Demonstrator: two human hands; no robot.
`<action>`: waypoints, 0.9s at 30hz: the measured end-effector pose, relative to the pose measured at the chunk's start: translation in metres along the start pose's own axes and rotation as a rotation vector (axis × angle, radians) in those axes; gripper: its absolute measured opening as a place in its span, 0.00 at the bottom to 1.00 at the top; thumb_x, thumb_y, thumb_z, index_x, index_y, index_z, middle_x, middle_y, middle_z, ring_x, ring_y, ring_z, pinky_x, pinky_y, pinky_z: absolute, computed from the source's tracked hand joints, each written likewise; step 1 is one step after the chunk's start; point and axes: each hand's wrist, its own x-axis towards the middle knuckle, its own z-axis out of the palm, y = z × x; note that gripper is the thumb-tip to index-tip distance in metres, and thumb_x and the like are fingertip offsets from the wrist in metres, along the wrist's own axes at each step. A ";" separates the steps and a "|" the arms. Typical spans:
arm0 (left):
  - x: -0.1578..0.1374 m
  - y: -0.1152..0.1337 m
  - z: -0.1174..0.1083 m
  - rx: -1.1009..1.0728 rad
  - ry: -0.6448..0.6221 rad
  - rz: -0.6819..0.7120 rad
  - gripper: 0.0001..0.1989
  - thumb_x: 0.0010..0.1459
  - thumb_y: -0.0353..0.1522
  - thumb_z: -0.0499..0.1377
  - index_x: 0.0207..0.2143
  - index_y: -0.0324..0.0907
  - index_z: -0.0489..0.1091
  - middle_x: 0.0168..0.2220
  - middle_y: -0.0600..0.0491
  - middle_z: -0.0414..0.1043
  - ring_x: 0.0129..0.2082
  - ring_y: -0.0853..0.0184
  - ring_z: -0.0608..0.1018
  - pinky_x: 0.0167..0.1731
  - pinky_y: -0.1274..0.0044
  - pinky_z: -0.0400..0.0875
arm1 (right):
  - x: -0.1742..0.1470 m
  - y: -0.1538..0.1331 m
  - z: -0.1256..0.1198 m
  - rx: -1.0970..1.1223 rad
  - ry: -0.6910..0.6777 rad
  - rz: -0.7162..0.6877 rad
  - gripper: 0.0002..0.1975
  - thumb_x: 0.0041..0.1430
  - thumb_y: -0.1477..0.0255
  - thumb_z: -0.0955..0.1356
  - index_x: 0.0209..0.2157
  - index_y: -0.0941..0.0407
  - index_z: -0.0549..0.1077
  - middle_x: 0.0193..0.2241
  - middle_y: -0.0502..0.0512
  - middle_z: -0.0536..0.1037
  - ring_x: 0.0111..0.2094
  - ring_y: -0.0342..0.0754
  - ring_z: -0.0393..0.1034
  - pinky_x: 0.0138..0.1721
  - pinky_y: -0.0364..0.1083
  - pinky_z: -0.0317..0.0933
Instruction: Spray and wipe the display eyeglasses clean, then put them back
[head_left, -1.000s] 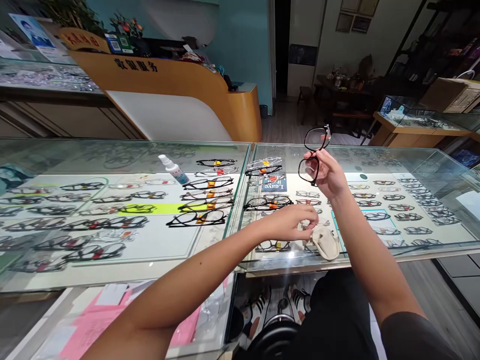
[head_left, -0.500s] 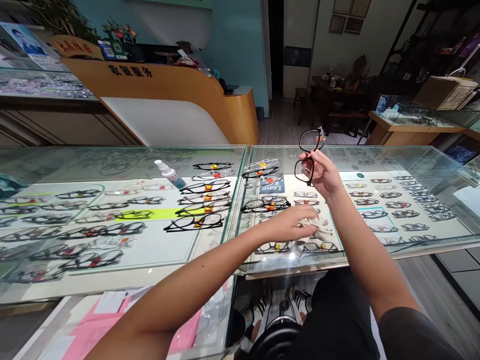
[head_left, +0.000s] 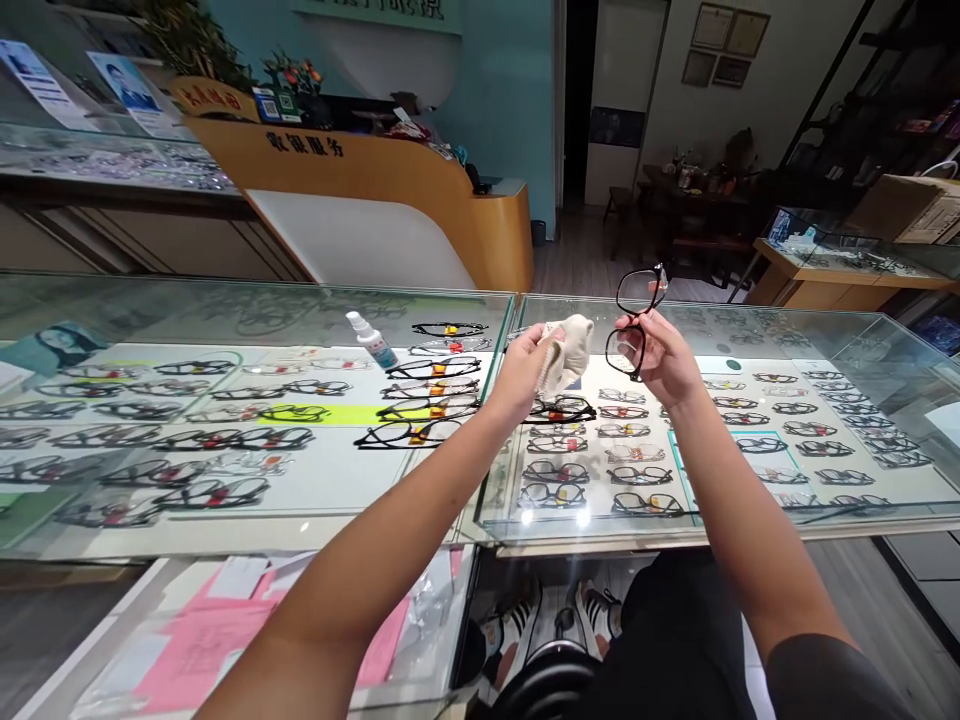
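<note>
My left hand (head_left: 522,378) is closed on a crumpled off-white cloth (head_left: 571,352), raised above the glass counter. Just to its right, my right hand (head_left: 667,358) pinches a pair of dark-framed eyeglasses (head_left: 639,292) near the bridge, so the frame stands on end with one lens over the other. Cloth and eyeglasses are close but apart. Below the cloth lie black eyeglasses (head_left: 561,410) on the counter top, partly covered by my left hand and the cloth. A row of eyeglasses with orange tags (head_left: 431,370) rests left of my left hand.
A white spray bottle (head_left: 373,340) stands on the left glass case. Many eyeglasses (head_left: 637,475) are laid out inside the glass display counter (head_left: 750,530). Pink packets (head_left: 202,640) fill an open drawer at lower left. A wooden cashier desk (head_left: 375,170) stands beyond.
My left hand has lifted the cloth off the counter and brought it up beside the eyeglasses. My right hand still holds the eyeglasses upright. The view has shifted slightly.
</note>
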 end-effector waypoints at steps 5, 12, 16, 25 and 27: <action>-0.006 0.008 -0.001 0.228 0.021 0.207 0.27 0.56 0.53 0.68 0.25 0.44 0.61 0.22 0.59 0.61 0.23 0.72 0.63 0.24 0.78 0.57 | -0.002 0.002 0.002 0.013 -0.078 0.033 0.15 0.52 0.62 0.80 0.35 0.52 0.76 0.35 0.48 0.83 0.35 0.42 0.76 0.37 0.39 0.73; -0.005 0.005 0.001 0.259 -0.024 0.269 0.26 0.59 0.54 0.65 0.26 0.43 0.65 0.25 0.57 0.62 0.26 0.70 0.64 0.28 0.76 0.58 | -0.004 0.004 0.000 0.060 -0.152 0.013 0.14 0.55 0.61 0.79 0.37 0.51 0.75 0.35 0.48 0.83 0.37 0.44 0.78 0.47 0.45 0.77; -0.004 0.001 -0.001 0.310 -0.037 0.306 0.22 0.62 0.51 0.63 0.30 0.42 0.70 0.28 0.56 0.67 0.30 0.69 0.68 0.34 0.75 0.61 | -0.005 0.001 -0.001 0.111 -0.143 0.005 0.14 0.55 0.62 0.79 0.37 0.50 0.74 0.36 0.47 0.82 0.39 0.44 0.78 0.49 0.46 0.77; -0.004 -0.002 -0.005 0.437 0.041 0.359 0.15 0.67 0.44 0.60 0.34 0.42 0.74 0.34 0.53 0.71 0.35 0.65 0.71 0.38 0.74 0.63 | -0.006 0.001 0.004 0.068 -0.185 0.068 0.15 0.53 0.62 0.80 0.35 0.52 0.74 0.35 0.49 0.82 0.37 0.44 0.77 0.46 0.47 0.78; -0.003 -0.003 -0.006 0.454 0.049 0.349 0.15 0.66 0.44 0.60 0.34 0.42 0.74 0.34 0.53 0.71 0.35 0.65 0.71 0.38 0.74 0.64 | -0.007 0.001 0.005 0.079 -0.193 0.066 0.16 0.53 0.61 0.80 0.34 0.52 0.74 0.35 0.48 0.82 0.37 0.44 0.77 0.46 0.47 0.78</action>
